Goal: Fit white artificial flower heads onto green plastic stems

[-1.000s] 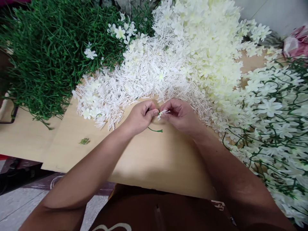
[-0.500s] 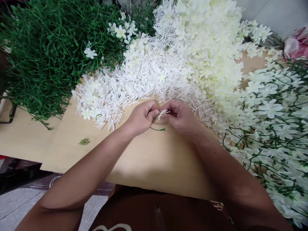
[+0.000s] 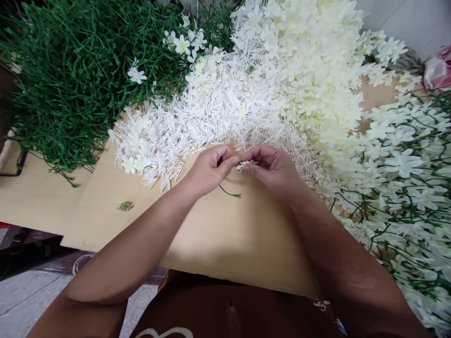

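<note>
Both hands are raised close together above the bare middle of the desk [image 3: 218, 234], fingertips almost meeting. The left hand [image 3: 214, 170] pinches a green stem [image 3: 230, 193] between thumb and finger; the stem's free end hangs below the palm and curves to the right. The right hand [image 3: 269, 166] grips a small white piece [image 3: 244, 165] at the thumb tip, in the gap between the hands. Whether stem and piece are joined cannot be told. Just beyond lies a heap of white stamens [image 3: 218, 108]. Green stems are piled [image 3: 77, 80] at far left; stemmed white flowers [image 3: 401, 164] lie at right.
</note>
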The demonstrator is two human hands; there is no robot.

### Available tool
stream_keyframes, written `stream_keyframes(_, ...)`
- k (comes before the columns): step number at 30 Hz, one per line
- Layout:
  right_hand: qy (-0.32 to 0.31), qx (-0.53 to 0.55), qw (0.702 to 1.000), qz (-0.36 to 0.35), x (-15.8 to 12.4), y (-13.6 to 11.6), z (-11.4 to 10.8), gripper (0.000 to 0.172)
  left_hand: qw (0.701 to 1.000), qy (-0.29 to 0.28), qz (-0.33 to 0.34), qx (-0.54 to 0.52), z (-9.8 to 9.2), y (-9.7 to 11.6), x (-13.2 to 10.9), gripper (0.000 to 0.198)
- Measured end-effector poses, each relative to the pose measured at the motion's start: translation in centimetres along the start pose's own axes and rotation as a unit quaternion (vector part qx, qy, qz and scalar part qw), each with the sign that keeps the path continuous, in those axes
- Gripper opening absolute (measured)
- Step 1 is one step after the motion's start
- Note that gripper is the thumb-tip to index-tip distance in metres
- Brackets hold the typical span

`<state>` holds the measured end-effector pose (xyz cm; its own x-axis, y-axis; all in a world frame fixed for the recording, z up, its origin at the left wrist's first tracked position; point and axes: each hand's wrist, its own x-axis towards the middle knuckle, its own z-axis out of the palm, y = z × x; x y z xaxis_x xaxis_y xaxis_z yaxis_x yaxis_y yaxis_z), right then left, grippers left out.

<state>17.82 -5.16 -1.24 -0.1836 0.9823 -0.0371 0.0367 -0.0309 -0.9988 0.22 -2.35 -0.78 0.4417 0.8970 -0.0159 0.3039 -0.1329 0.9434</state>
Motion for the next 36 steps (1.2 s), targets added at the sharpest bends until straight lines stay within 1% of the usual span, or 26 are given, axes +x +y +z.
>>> stream_keyframes(4,0.008,0.004,1.000,0.009,0.1,0.3,0.0,0.034,1.000,0.000,0.006,-0.003,0.0,-0.2,0.0,0.021)
stream_keyframes(10,0.061,-0.029,0.997,0.026,-0.1,0.1,0.2,0.037,1.000,0.000,0.007,0.008,0.0,-0.5,0.0,0.022)
stream_keyframes(13,0.064,-0.040,0.996,0.039,-0.2,-0.2,0.3,0.039,1.000,-0.006,0.002,0.013,0.0,-0.6,0.0,0.021)
stream_keyframes(21,0.045,-0.066,0.996,0.046,0.0,-0.8,0.7,0.044,1.000,-0.019,-0.003,0.017,-0.1,-0.5,0.1,0.019)
stream_keyframes(24,0.031,-0.026,0.997,0.059,0.0,-0.6,0.7,0.042,0.999,-0.033,-0.001,-0.006,-0.3,-0.4,0.0,0.020)
stream_keyframes(29,-0.010,0.056,0.996,0.066,0.3,-0.2,0.5,0.040,0.998,-0.054,0.004,-0.040,-0.5,-0.3,0.0,0.022)
stream_keyframes(32,-0.024,0.065,0.995,0.074,0.5,-0.2,0.3,0.041,0.997,-0.063,-0.002,-0.048,-0.5,-0.3,0.0,0.024)
stream_keyframes(36,-0.027,0.051,0.995,0.087,0.6,-0.2,0.3,0.043,0.997,-0.067,-0.008,-0.047,-0.5,-0.2,0.0,0.022)
